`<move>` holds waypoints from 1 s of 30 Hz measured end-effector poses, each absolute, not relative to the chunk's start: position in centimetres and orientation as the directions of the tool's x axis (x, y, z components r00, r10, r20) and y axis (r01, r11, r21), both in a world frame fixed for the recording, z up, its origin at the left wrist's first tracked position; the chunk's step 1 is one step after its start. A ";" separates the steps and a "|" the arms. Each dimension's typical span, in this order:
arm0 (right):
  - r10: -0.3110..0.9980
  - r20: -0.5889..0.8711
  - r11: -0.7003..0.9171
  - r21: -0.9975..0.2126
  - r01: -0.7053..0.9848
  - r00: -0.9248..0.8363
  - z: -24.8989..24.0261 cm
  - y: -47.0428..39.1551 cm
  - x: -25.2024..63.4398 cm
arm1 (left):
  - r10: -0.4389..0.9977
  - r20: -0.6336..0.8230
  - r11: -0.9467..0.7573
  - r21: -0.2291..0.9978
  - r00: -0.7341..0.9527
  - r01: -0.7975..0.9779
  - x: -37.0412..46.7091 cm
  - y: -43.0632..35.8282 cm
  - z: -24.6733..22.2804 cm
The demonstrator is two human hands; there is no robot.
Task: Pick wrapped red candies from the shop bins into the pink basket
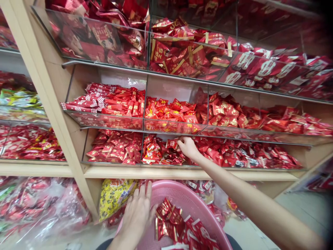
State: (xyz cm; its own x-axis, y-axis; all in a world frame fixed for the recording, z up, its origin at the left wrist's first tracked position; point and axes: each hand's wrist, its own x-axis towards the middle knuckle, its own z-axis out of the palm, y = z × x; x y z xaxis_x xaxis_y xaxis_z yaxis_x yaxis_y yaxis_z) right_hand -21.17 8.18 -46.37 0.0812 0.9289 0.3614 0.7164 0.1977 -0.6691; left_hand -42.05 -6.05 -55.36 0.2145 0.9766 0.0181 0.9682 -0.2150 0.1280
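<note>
My right hand (187, 147) is pinching a shiny red packet (172, 143) over the clear-fronted bottom bin, right under the shelf edge. Left hand's (137, 211) spread at the pink mesh basket's (187, 194) rim, bare space inside.

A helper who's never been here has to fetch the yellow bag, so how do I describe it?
Find the wooden shelving full of red packets and look below its lowest board. Left of the pink basket sits a yellow bag with dark prints. Big and yellow, it stands out from the red packets above.
</note>
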 end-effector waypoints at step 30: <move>0.474 0.743 0.843 -0.228 0.488 -0.473 -48.1 -2.6 -19.5 | 0.959 0.110 -0.270 0.084 0.260 0.959 -42.3 -5.7 -55.7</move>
